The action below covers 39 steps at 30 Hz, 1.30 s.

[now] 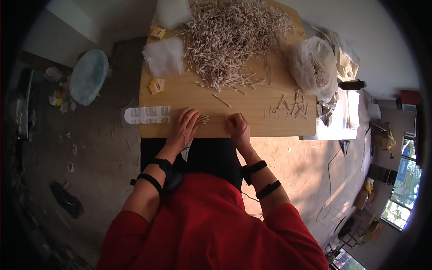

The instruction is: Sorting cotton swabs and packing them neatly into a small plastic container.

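Observation:
My left hand (pixel 185 125) rests near the table's front edge, its fingers bent over several cotton swabs (pixel 204 119) whose tips stick out to the right. A little further right my right hand (pixel 239 128) is closed, fingers curled and pressed together; what they pinch, if anything, is too small to tell. One loose cotton swab (pixel 222 100) lies just beyond both hands. Left of my left hand, a clear sleeve with a white printed card (pixel 147 114) lies partly over the table's left edge. A big heap of cotton swabs (pixel 229 38) covers the far part of the table.
Clear plastic bags (pixel 164 56) and small yellow packets (pixel 156 86) line the wooden table's (pixel 252 128) left side. At right are scattered swabs (pixel 298 108) and a translucent bag of swabs (pixel 315 67). A pale round stool (pixel 89 76) stands on the floor at left.

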{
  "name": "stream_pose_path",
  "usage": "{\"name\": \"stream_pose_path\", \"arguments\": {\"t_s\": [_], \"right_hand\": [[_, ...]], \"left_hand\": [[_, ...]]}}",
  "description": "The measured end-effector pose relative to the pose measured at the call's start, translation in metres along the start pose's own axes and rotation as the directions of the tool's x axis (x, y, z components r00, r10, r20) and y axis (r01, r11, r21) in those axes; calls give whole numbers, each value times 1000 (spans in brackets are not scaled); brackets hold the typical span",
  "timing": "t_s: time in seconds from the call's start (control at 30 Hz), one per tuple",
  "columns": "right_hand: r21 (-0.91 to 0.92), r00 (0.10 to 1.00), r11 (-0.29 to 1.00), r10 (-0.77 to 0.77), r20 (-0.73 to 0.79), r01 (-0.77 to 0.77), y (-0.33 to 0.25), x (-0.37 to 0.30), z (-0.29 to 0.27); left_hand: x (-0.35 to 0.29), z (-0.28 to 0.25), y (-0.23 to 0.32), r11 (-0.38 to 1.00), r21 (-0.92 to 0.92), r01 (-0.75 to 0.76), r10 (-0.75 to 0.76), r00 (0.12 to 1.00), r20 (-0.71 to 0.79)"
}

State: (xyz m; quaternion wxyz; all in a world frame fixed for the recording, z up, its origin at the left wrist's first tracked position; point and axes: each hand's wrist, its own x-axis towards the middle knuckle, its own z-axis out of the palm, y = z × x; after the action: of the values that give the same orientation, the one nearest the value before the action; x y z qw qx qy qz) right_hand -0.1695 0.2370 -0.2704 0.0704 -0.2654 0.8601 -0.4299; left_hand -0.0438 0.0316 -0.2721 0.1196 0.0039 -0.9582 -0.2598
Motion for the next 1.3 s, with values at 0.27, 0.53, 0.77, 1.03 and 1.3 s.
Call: {"name": "stream_pose_path", "arguments": {"t_s": [0.27, 0.53, 0.77, 1.03, 1.3], "right_hand": [[-268, 990, 953, 131, -60, -143, -6, -5, -2], [-212, 993, 976, 28, -117, -53, -19, 54, 21], [-71, 995, 994, 75, -70, -80, 2, 39, 17], [-41, 992, 998, -51, 119, 56, -25, 33, 46], [-361, 992, 929, -114, -61, 84, 22, 92, 1]], "left_hand": [[0, 0, -3, 1000, 13, -5, 5, 1000, 9], [-2, 8, -11, 998, 63, -26, 26, 1000, 5], [-2, 6, -7, 999, 43, -23, 22, 1000, 20], [1, 6, -2, 972, 234, 8, -31, 995, 91], [3, 6, -2, 976, 217, -35, 5, 991, 136]]}}
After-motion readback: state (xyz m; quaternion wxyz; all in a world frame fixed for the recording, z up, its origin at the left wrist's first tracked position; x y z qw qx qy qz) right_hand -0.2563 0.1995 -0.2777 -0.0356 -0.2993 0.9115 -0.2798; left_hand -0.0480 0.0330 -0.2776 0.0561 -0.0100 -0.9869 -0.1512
